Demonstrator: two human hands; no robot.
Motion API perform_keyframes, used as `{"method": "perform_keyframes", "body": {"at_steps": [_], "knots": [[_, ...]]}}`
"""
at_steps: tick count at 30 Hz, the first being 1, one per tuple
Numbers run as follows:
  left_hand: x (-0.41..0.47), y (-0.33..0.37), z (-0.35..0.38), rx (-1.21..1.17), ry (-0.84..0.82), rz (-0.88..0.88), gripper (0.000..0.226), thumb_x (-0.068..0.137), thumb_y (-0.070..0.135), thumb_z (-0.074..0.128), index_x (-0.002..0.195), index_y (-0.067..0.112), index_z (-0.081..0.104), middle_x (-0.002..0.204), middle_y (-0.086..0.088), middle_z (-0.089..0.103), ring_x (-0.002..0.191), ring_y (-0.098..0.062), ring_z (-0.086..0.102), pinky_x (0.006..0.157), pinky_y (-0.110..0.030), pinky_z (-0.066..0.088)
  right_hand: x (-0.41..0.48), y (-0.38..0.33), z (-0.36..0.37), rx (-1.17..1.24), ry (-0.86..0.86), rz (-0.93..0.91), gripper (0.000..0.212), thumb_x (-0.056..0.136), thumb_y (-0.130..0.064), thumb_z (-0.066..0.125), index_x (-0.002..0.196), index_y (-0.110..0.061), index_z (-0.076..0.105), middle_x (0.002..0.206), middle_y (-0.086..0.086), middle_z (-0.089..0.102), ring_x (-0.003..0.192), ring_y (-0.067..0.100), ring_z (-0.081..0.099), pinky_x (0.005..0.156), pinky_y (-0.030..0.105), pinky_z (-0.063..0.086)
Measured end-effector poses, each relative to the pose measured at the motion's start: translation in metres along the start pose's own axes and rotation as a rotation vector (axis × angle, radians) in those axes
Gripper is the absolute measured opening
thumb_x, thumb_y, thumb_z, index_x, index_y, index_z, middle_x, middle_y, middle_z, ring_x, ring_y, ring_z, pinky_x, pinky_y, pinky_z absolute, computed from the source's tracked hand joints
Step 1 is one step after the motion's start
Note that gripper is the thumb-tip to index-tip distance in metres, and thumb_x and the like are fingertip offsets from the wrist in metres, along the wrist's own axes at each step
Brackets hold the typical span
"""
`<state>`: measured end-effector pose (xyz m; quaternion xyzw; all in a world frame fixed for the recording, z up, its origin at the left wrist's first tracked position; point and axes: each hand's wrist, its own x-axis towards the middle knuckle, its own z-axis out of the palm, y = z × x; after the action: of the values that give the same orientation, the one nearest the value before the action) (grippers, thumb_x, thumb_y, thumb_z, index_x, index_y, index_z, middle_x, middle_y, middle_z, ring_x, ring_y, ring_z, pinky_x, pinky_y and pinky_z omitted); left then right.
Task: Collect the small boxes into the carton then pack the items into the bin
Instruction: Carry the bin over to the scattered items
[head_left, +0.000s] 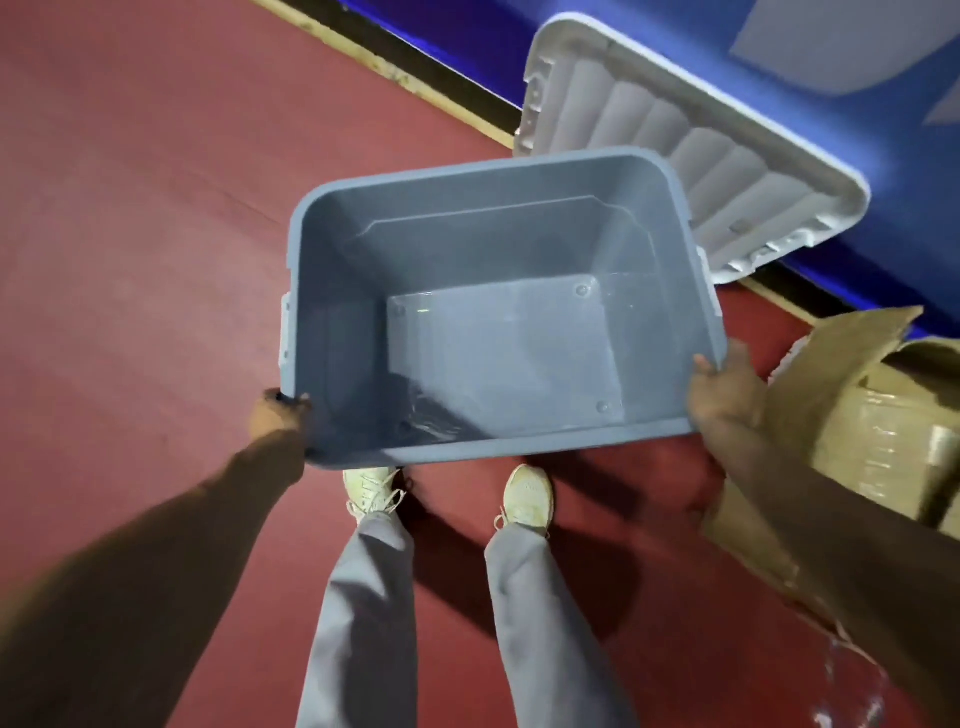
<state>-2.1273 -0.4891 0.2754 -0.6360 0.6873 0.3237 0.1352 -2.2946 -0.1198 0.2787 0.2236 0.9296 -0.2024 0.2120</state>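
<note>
A grey-blue plastic bin (332, 270) hangs in front of me above the red floor, with nothing inside it. My left hand (275, 413) grips its near left corner at the rim. My right hand (727, 389) holds the near right corner. An open brown carton (841, 374) stands on the floor at the right, its flap raised beside my right arm. Inside it I see tape-wrapped brown parcels (904, 426); any small boxes are hidden.
The bin's white lid (675, 135) leans upside down against a blue wall (857, 130) at the back right. A pale wooden strip runs along the wall's base. My two feet in light shoes (524, 499) stand on the red floor (130, 234) just below the bin.
</note>
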Motion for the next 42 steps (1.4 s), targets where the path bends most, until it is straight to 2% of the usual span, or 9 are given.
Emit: {"method": "perform_keyframes", "body": {"at_steps": [4, 10, 17, 20, 24, 28, 31, 35, 42], "knots": [[-0.040, -0.049, -0.066, -0.194, 0.066, -0.087, 0.038, 0.090, 0.014, 0.059, 0.122, -0.007, 0.056, 0.119, -0.027, 0.061, 0.108, -0.038, 0.059, 0.082, -0.038, 0.044, -0.035, -0.060, -0.030, -0.004, -0.039, -0.194, 0.034, 0.095, -0.024, 0.049, 0.127, -0.012, 0.050, 0.120, 0.022, 0.062, 0.113, 0.043, 0.054, 0.091, 0.041, 0.042], [-0.116, -0.143, -0.164, -0.541, 0.296, -0.314, 0.055, 0.072, 0.043, 0.078, 0.101, 0.001, 0.059, 0.102, -0.018, 0.066, 0.090, -0.032, 0.063, 0.080, -0.047, 0.055, -0.132, -0.130, -0.045, -0.063, -0.103, -0.473, 0.035, 0.093, -0.020, 0.055, 0.125, -0.009, 0.055, 0.123, 0.023, 0.061, 0.114, 0.043, 0.053, 0.094, 0.041, 0.042], [-0.235, -0.317, -0.253, -0.691, 0.589, -0.583, 0.046, 0.086, 0.043, 0.063, 0.093, -0.001, 0.055, 0.102, -0.028, 0.060, 0.081, -0.031, 0.048, 0.074, -0.039, 0.038, -0.321, -0.171, -0.022, -0.132, -0.276, -0.818, 0.031, 0.090, -0.022, 0.056, 0.119, -0.010, 0.060, 0.115, 0.020, 0.066, 0.107, 0.041, 0.058, 0.091, 0.041, 0.045], [-0.297, -0.415, -0.282, -0.779, 0.675, -0.703, 0.044, 0.088, 0.045, 0.059, 0.087, 0.001, 0.054, 0.097, -0.027, 0.060, 0.083, -0.035, 0.050, 0.075, -0.041, 0.039, -0.432, -0.165, -0.009, -0.172, -0.358, -0.977, 0.030, 0.092, -0.024, 0.055, 0.118, -0.011, 0.061, 0.113, 0.020, 0.066, 0.105, 0.039, 0.059, 0.087, 0.038, 0.046], [-0.398, -0.547, -0.308, -0.899, 0.811, -0.821, 0.047, 0.088, 0.046, 0.059, 0.089, -0.001, 0.058, 0.096, -0.027, 0.062, 0.093, -0.041, 0.057, 0.077, -0.041, 0.042, -0.585, -0.125, 0.007, -0.216, -0.468, -1.142, 0.033, 0.094, -0.037, 0.051, 0.113, -0.013, 0.062, 0.110, 0.018, 0.066, 0.103, 0.038, 0.058, 0.084, 0.038, 0.044], [-0.521, -0.671, -0.314, -1.043, 1.005, -0.975, 0.046, 0.084, 0.047, 0.064, 0.082, 0.001, 0.061, 0.083, -0.018, 0.062, 0.080, -0.033, 0.053, 0.073, -0.039, 0.041, -0.731, -0.058, 0.023, -0.284, -0.675, -1.220, 0.038, 0.090, -0.049, 0.052, 0.094, -0.012, 0.057, 0.096, 0.012, 0.060, 0.089, 0.032, 0.054, 0.071, 0.034, 0.036], [-0.620, -0.747, -0.306, -1.103, 1.148, -1.107, 0.045, 0.082, 0.045, 0.066, 0.079, 0.001, 0.060, 0.077, -0.013, 0.059, 0.074, -0.027, 0.050, 0.066, -0.034, 0.038, -0.835, 0.005, 0.034, -0.433, -0.789, -1.342, 0.044, 0.083, -0.051, 0.063, 0.097, -0.011, 0.054, 0.098, 0.011, 0.057, 0.090, 0.030, 0.053, 0.075, 0.035, 0.040], [-0.735, -0.818, -0.278, -1.166, 1.331, -1.288, 0.041, 0.081, 0.045, 0.068, 0.074, 0.005, 0.061, 0.074, -0.011, 0.059, 0.073, -0.026, 0.051, 0.066, -0.033, 0.040, -0.957, 0.089, 0.052, -0.642, -0.887, -1.600, 0.053, 0.084, -0.047, 0.064, 0.113, -0.002, 0.061, 0.105, 0.020, 0.066, 0.098, 0.040, 0.061, 0.081, 0.040, 0.048], [-0.870, -0.894, -0.230, -1.246, 1.592, -1.618, 0.042, 0.079, 0.044, 0.070, 0.073, 0.003, 0.060, 0.074, -0.014, 0.059, 0.072, -0.028, 0.051, 0.068, -0.038, 0.043, -1.150, 0.220, 0.064, -0.843, -1.130, -2.002, 0.038, 0.089, -0.034, 0.062, 0.109, -0.003, 0.067, 0.102, 0.023, 0.069, 0.094, 0.039, 0.064, 0.072, 0.036, 0.047]]}}
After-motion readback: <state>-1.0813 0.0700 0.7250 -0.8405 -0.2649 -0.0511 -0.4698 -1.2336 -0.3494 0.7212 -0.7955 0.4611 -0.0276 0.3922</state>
